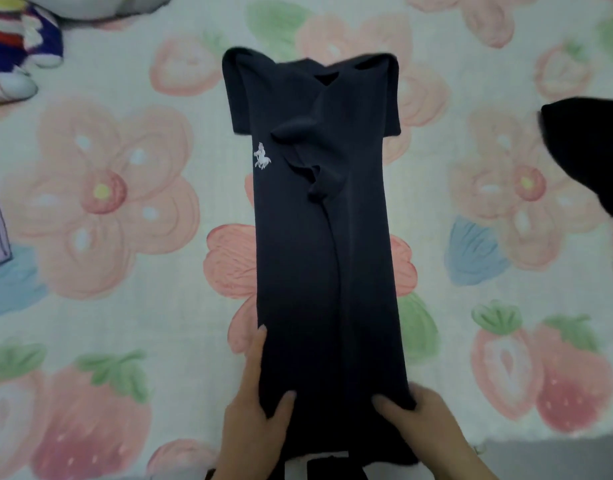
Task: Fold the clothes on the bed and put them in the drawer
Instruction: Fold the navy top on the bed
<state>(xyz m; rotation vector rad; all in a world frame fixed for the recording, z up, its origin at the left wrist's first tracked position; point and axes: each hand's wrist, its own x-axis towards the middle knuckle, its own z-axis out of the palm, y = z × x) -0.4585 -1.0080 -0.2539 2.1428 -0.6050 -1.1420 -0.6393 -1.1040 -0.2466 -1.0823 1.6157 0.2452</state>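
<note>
- On the flowered bedsheet (132, 306) lies a dark navy shirt (319, 258), folded lengthwise into a strip.
- Small white horse-and-rider logo (262, 156); no readable writing.
- Left hand (253, 410) and right hand (426, 424) pinch its near hem corners.

**Lighting and image quality: head view**

Illumination is dim and even, with no distinct source direction discernible. No glare or hot spots on the bed sheet (125, 306). Shadows are soft: a faint dark band under the lower edges of the dark shirt (326, 254) and around both hands. The shirt reads nearly black, its folds barely separated in tone; only the small white emblem (262, 156) stands out. Overall sharpness is low, with a smeared, compressed look. The sheet's print is soft throughout. Blur worsens toward the corners, notably at the plush toy (17, 46) and the dark garment (592, 161). Wide-angle bending shows at the edges.
</note>
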